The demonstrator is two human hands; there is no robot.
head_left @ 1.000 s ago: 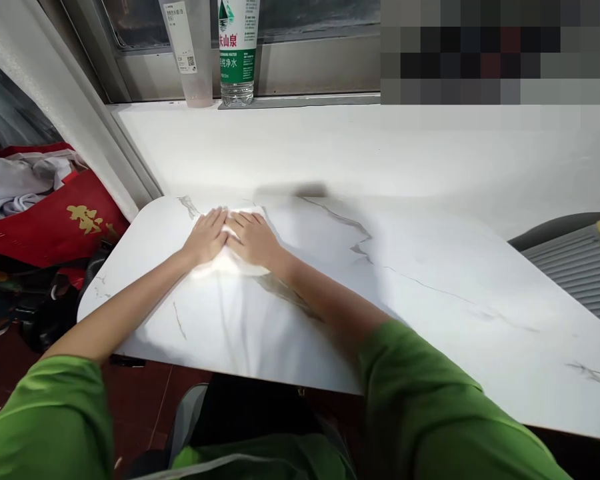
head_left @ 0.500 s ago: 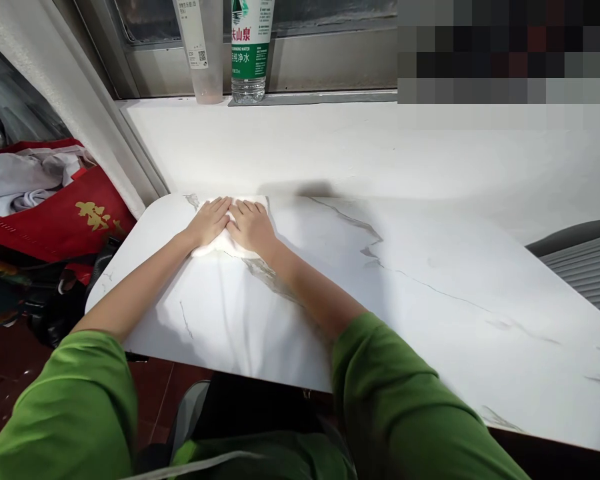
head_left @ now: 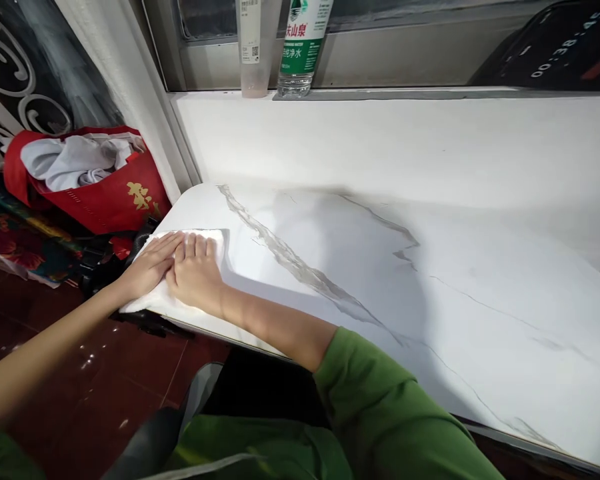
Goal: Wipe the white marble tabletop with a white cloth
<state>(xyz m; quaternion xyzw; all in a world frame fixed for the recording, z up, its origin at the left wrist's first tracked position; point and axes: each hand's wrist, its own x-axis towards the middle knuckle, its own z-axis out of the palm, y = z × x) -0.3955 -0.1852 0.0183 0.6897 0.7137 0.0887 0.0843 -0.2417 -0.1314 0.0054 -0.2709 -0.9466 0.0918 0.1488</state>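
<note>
A white cloth (head_left: pixel 207 241) lies spread at the left end of the white marbled table (head_left: pixel 300 227), reaching its front left edge. Both hands press flat on top of it, side by side and touching. My left hand (head_left: pixel 153 265) rests on the cloth's left part, fingers stretched toward the upper right. My right hand (head_left: pixel 195 270) lies beside it with its fingers extended away from me. Neither hand's fingers curl round the cloth.
On the ledge behind the table stand a translucent cup (head_left: pixel 257 60) and a green-labelled water bottle (head_left: pixel 303 57). A dark phone (head_left: pixel 550 53) showing a timer is at the upper right. A red bag (head_left: pixel 110 200) with white fabric sits beyond the table's left end.
Both hands and the cloth have moved from the table's back edge toward its front left edge. The camera view has shifted left.
</note>
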